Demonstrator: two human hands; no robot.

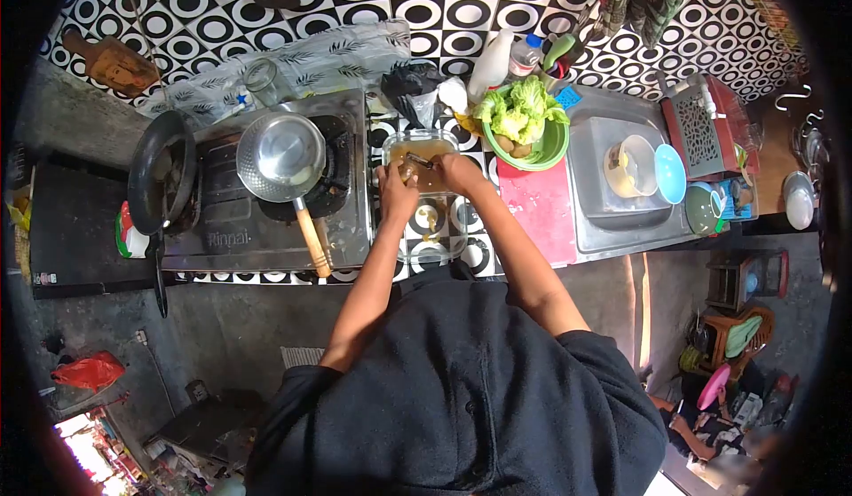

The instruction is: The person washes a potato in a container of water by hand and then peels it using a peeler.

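My left hand is closed around a small brownish potato over a clear plastic tub of murky brown water. From the right, my right hand grips a peeler, its dark metal end reaching towards the potato. The tool's exact form is hard to make out at this size. Nearer my body, a second clear container has some pale peelings in it. To the right of my hands, a green bowl holds lettuce and brown round vegetables.
Left of my hands, a saucepan sits on the gas stove, its wooden handle pointing towards me. A black frying pan stands further left. To the right lie a red cutting board and a sink with containers. Another person sits at lower right.
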